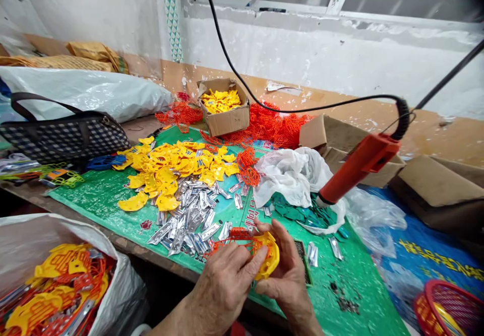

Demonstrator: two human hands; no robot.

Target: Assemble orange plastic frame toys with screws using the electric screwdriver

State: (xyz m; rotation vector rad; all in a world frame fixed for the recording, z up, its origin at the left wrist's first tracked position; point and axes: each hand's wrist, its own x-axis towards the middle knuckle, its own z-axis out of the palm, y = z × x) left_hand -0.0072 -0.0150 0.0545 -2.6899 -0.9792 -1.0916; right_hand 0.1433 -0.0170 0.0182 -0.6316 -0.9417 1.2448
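A curved yellow plastic piece [273, 256] is held up between both hands near the table's front edge. My right hand [289, 273] grips it from the right, with the thumb below and the fingers behind. My left hand [227, 280] is closed, its thumb and index finger pressing on the piece's inner side. An orange lattice piece [240, 233] sticks out beyond the left fingers, against the yellow piece; how they join is hidden. Beyond the hands lie a pile of shiny metal strips [198, 210] and a heap of yellow plastic pieces [166, 167].
A red electric screwdriver [357, 170] hangs at the right on a black cable. Behind stand a cardboard box [227, 122] of yellow pieces and orange lattice parts [280, 124]. Dark screws [348, 303] lie right; a white sack [124, 280] of parts stands left.
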